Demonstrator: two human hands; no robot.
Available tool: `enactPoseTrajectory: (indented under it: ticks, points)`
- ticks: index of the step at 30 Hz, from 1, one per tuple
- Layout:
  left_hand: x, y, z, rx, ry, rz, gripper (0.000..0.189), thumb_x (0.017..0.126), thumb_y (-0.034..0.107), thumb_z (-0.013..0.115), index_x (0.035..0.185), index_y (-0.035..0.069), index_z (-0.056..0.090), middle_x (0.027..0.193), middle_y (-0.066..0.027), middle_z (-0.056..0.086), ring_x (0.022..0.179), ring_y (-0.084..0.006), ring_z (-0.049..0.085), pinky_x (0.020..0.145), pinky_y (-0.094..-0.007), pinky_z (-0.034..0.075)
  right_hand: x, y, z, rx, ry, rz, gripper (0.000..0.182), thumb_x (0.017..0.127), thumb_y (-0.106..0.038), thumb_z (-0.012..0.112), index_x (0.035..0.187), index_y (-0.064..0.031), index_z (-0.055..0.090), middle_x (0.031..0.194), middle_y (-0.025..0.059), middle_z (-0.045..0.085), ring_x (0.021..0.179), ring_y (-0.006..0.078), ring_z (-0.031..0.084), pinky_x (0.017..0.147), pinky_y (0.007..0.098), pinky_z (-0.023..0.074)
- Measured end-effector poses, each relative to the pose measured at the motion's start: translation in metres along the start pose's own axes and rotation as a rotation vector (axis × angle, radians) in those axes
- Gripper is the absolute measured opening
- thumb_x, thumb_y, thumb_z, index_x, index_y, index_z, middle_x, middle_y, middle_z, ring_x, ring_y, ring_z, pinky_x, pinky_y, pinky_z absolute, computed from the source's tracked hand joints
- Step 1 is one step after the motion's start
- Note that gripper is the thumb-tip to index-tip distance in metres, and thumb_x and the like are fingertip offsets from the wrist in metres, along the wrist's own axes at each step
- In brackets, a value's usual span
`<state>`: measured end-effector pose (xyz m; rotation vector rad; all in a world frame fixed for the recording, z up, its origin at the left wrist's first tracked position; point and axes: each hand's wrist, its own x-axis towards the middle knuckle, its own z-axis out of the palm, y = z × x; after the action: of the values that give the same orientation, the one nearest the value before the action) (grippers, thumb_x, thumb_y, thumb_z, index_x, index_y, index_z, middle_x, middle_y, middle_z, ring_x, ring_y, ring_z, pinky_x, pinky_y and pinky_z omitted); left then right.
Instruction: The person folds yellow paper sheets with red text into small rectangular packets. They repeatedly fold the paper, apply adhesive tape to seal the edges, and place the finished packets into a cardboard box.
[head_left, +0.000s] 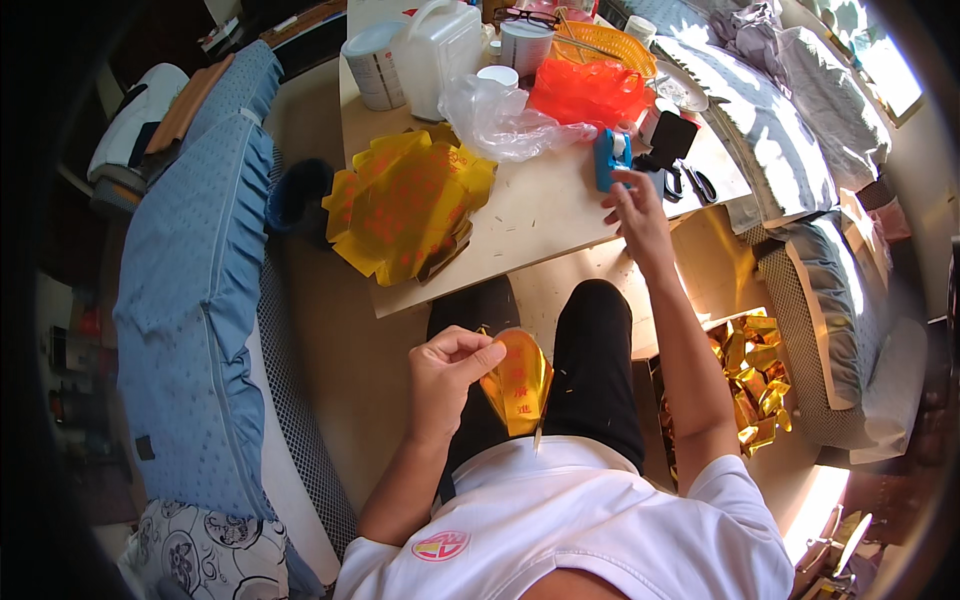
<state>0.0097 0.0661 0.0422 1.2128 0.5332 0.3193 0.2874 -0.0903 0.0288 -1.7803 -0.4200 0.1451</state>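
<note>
My left hand (459, 375) pinches a folded gold foil paper piece (519, 386) with red characters, held above my lap. At the table's near right, my right hand (637, 214) reaches out with its fingers apart, close to a blue tape dispenser (604, 166); whether a fingertip touches it I cannot tell. Beside the dispenser lie black-handled scissors (702, 184) and a black object (673, 139). A stack of flat gold foil papers (405, 202) with cut edges and red print rests on the table's left part. Beyond my right forearm, a box holds a heap of folded gold foil pieces (756, 375).
Along the table's (517, 247) far side stand a white plastic jug (442, 56), cans, a clear plastic bag (491, 120), a red plastic bag (589, 94) and an orange basket (622, 46). Blue-covered sofas (202, 300) flank both sides. My knees are under the near edge.
</note>
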Motion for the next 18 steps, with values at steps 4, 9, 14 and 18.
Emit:
enactPoseTrajectory:
  ticks: [4, 9, 14, 18]
  points:
    - [-0.003, -0.005, -0.008, -0.01, -0.02, -0.096, 0.007, 0.083, 0.005, 0.079, 0.084, 0.001, 0.072, 0.073, -0.0044, 0.068, 0.057, -0.0071, 0.053, 0.054, -0.0196, 0.042, 0.053, 0.019, -0.024, -0.196, 0.067, 0.178, 0.037, 0.105, -0.03, 0.053, 0.127, -0.0013, 0.054, 0.086, 0.0072, 0.067, 0.068, 0.0148, 0.065, 0.063, 0.0277, 0.0508]
    - [-0.004, -0.012, -0.013, -0.071, -0.024, -0.131, 0.007, 0.083, 0.004, 0.078, 0.084, 0.001, 0.073, 0.074, -0.0043, 0.068, 0.056, -0.0065, 0.053, 0.054, -0.0193, 0.042, 0.08, 0.031, -0.038, 0.155, -0.048, 0.485, 0.024, 0.103, -0.028, 0.055, 0.119, -0.0104, 0.058, 0.087, 0.0036, 0.07, 0.076, 0.0137, 0.071, 0.059, 0.0233, 0.0482]
    - [-0.004, -0.014, -0.016, -0.068, -0.011, -0.14, 0.006, 0.084, 0.005, 0.078, 0.084, 0.001, 0.073, 0.073, -0.0035, 0.068, 0.057, -0.0057, 0.053, 0.054, -0.0192, 0.042, 0.085, 0.023, -0.042, 0.346, -0.113, 0.629, 0.02, 0.1, -0.03, 0.056, 0.112, -0.0148, 0.059, 0.099, 0.0058, 0.073, 0.097, 0.0219, 0.072, 0.079, 0.0318, 0.0538]
    - [-0.002, -0.016, -0.018, -0.096, 0.007, -0.147, 0.008, 0.084, 0.007, 0.079, 0.083, 0.001, 0.073, 0.073, -0.0027, 0.068, 0.058, -0.0051, 0.054, 0.054, -0.0193, 0.042, 0.08, 0.032, -0.042, 0.461, -0.073, 0.589, 0.023, 0.1, -0.03, 0.057, 0.112, -0.0103, 0.058, 0.109, 0.0121, 0.073, 0.108, 0.0281, 0.071, 0.084, 0.0387, 0.0589]
